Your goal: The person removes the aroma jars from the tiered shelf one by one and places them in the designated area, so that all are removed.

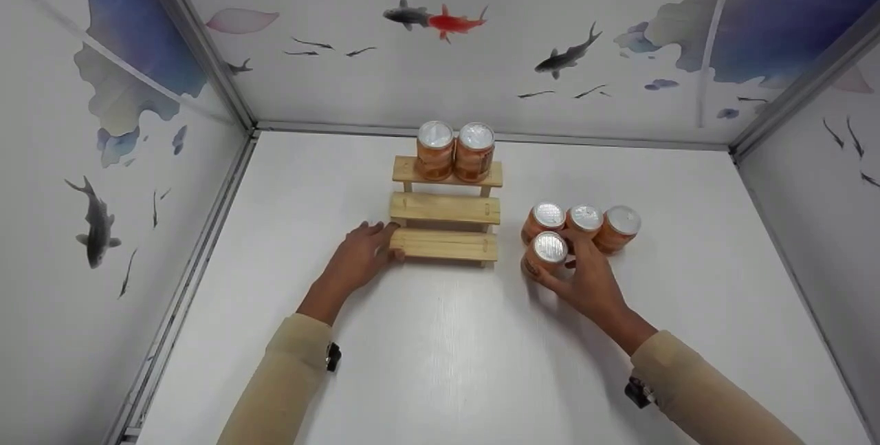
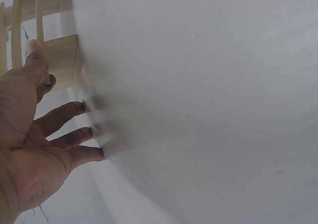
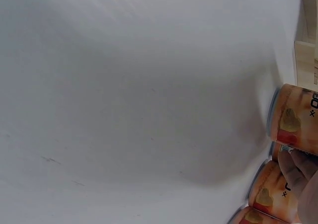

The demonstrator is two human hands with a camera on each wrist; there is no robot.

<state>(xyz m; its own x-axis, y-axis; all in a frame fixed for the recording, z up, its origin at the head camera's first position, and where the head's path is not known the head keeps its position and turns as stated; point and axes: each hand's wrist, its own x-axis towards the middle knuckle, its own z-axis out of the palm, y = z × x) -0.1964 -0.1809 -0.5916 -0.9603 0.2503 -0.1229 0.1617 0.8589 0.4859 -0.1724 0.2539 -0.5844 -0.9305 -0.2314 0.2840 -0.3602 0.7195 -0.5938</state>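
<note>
A small three-step wooden rack [image 1: 445, 208] stands on the table, with two orange cans [image 1: 435, 149] side by side on its top step. My left hand [image 1: 359, 254] pinches the left end of the lowest step between thumb and index finger. In the left wrist view, the other fingers [image 2: 79, 134] spread down to the tabletop. To the right of the rack, my right hand [image 1: 588, 280] grips the front orange can [image 1: 550, 248], thumb on its near side and fingers on its far right. Behind it, three more orange cans [image 1: 622, 228] stand in a row, silver lids up.
The white table [image 1: 426, 362] is enclosed by white panels printed with fish and ink-blue shapes. A metal rail [image 1: 584, 142] runs along the table's back edge, behind the rack. Side walls [image 1: 103, 211] rise at left and right.
</note>
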